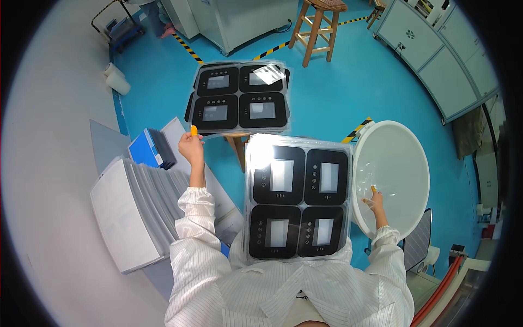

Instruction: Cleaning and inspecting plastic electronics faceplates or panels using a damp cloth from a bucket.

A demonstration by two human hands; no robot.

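A stack of clear sheets printed with black panel faces lies on my lap. Each panel face has a pale window and small round marks. My left hand is closed, its yellow-capped finger pointing up at the near left corner of a second stack of panel sheets on a wooden stool. Whether it pinches a sheet there is too small to make out. Over the round white bin my right hand has its fingers apart, one of them yellow-capped. Crumpled clear film lies against the bin by its fingertips.
A thick pile of white sheets and a blue folder box stand on my left. Farther off are a wooden stool, grey cabinets and a trolley beside another person's legs. White rolls lie by the wall.
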